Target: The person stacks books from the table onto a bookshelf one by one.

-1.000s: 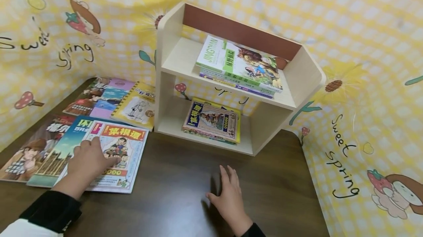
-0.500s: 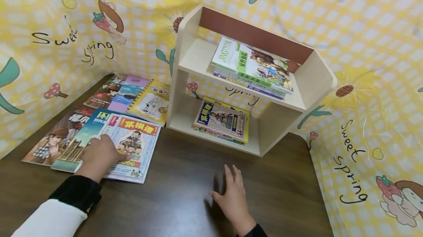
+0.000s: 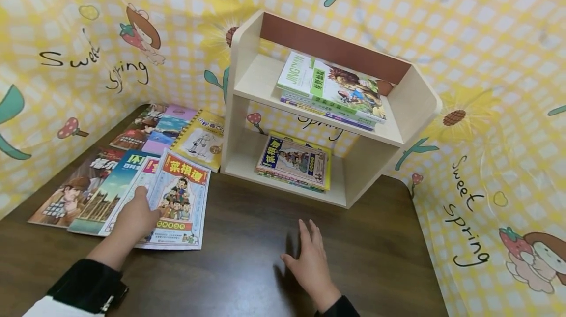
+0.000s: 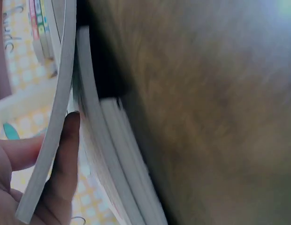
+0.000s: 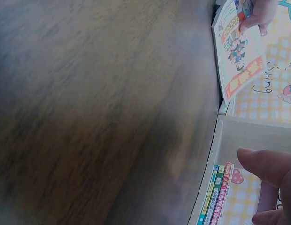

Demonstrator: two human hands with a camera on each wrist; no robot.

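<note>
Lifted since before, the white cartoon-cover book point(image 3: 179, 199) tilts, pinched by the left hand point(image 3: 134, 218); the right hand point(image 3: 309, 263) lies spread on the dark wooden table point(image 3: 239, 277).

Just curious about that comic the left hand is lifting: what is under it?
Under the lifted comic, gripped at its edge by the left hand, lies a pale book overlapping a blue book. Most of the pale cover stays hidden.

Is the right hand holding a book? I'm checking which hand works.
No, the right hand lies flat on the bare table.
</note>
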